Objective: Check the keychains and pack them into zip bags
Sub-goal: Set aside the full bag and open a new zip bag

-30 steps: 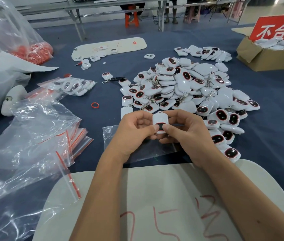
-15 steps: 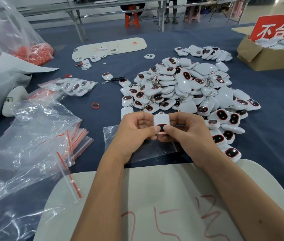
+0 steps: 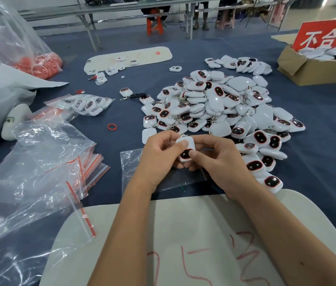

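Between both hands I hold one white keychain (image 3: pixel 186 149) with a dark red-rimmed window, above a clear zip bag (image 3: pixel 134 164) lying flat on the blue table. My left hand (image 3: pixel 159 159) pinches it with the thumb on its top face. My right hand (image 3: pixel 218 162) grips its right side, thumb by the window. A large heap of the same keychains (image 3: pixel 214 104) lies just beyond my hands. A filled zip bag (image 3: pixel 82 104) lies at the left.
A stack of red-striped zip bags (image 3: pixel 88 168) and loose clear plastic (image 3: pixel 29 172) cover the left. A cardboard box (image 3: pixel 315 69) with a red sign stands far right. A white board (image 3: pixel 183 240) with red marks lies under my forearms. A red ring (image 3: pixel 112 126) lies loose.
The keychain has tilted slightly in my fingers, and my left thumb has slid up onto its top face. Both hands stay in the same place.
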`<action>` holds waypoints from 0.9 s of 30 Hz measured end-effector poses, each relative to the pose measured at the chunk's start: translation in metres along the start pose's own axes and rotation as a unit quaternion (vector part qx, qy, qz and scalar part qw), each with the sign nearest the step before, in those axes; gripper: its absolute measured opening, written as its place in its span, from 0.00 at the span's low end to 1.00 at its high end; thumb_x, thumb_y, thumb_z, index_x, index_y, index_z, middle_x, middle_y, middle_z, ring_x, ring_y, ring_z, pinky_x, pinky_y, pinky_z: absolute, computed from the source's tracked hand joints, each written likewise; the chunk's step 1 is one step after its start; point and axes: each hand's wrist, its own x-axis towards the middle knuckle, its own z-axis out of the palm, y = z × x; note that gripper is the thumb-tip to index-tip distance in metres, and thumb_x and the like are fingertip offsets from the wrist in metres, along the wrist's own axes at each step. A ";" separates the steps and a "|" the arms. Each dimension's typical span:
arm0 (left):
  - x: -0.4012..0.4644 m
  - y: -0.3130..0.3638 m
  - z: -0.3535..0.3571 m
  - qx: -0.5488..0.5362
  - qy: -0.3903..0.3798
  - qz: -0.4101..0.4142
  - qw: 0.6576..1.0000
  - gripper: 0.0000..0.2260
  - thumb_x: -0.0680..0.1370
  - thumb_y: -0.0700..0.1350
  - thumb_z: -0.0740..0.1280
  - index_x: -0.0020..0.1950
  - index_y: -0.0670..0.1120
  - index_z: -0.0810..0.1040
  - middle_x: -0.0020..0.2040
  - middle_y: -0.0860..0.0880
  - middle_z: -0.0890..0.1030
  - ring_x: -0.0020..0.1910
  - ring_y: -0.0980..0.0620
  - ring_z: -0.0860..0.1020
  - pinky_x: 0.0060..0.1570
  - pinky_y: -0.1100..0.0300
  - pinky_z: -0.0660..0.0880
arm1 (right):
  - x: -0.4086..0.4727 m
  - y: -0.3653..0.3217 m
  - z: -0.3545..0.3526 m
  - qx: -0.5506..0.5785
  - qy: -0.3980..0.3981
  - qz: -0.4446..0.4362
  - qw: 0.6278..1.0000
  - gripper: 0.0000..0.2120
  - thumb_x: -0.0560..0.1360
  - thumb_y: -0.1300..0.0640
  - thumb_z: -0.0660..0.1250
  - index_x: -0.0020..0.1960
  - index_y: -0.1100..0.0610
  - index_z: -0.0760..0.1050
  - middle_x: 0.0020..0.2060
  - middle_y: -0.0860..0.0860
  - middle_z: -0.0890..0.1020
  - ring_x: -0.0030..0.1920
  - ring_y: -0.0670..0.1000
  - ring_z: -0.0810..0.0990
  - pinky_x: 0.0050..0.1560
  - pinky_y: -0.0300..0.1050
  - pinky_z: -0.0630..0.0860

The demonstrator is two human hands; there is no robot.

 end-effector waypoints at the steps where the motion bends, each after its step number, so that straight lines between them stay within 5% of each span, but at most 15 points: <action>1: 0.000 0.000 0.001 0.005 0.004 0.005 1.000 0.04 0.81 0.38 0.69 0.49 0.37 0.80 0.36 0.44 0.81 0.33 0.51 0.79 0.32 0.60 0.78 | 0.000 -0.001 -0.001 0.000 -0.004 -0.002 1.000 0.15 0.81 0.69 0.68 0.57 0.50 0.84 0.42 0.53 0.88 0.39 0.51 0.86 0.42 0.40 0.82; 11: -0.002 0.004 -0.001 0.016 0.003 0.032 0.999 0.04 0.81 0.37 0.69 0.48 0.36 0.80 0.36 0.40 0.82 0.33 0.44 0.79 0.38 0.45 0.81 | -0.004 -0.004 -0.001 0.016 -0.016 -0.007 1.000 0.13 0.81 0.69 0.68 0.57 0.54 0.84 0.40 0.55 0.87 0.36 0.47 0.85 0.37 0.37 0.79; 15: -0.002 0.003 0.004 0.042 0.022 0.050 0.998 0.05 0.80 0.43 0.71 0.47 0.43 0.83 0.40 0.38 0.83 0.36 0.47 0.79 0.40 0.45 0.81 | -0.003 -0.004 0.000 0.025 0.003 -0.007 1.000 0.09 0.82 0.65 0.69 0.58 0.55 0.84 0.43 0.56 0.87 0.39 0.52 0.86 0.39 0.42 0.80; 20: 0.001 0.003 0.018 0.005 0.069 0.040 0.997 0.14 0.79 0.52 0.65 0.41 0.42 0.78 0.33 0.46 0.78 0.31 0.52 0.74 0.30 0.56 0.73 | -0.003 -0.002 0.001 -0.021 0.094 -0.013 0.995 0.07 0.81 0.63 0.70 0.51 0.53 0.83 0.40 0.51 0.87 0.35 0.49 0.84 0.37 0.41 0.81; 23: 0.003 -0.005 0.019 0.121 0.114 0.061 0.984 0.11 0.79 0.52 0.68 0.40 0.49 0.78 0.35 0.50 0.80 0.34 0.56 0.75 0.38 0.56 0.74 | 0.001 -0.001 -0.002 0.050 0.175 0.020 0.983 0.03 0.83 0.61 0.67 0.52 0.59 0.80 0.43 0.54 0.86 0.41 0.51 0.85 0.35 0.44 0.81; 27: -0.001 -0.003 0.020 0.285 0.152 0.073 0.944 0.09 0.74 0.58 0.67 0.43 0.54 0.73 0.32 0.56 0.76 0.34 0.57 0.75 0.34 0.60 0.69 | 0.005 -0.002 -0.005 0.146 0.179 0.063 0.971 0.07 0.86 0.60 0.61 0.56 0.63 0.75 0.47 0.59 0.88 0.45 0.58 0.89 0.35 0.43 0.82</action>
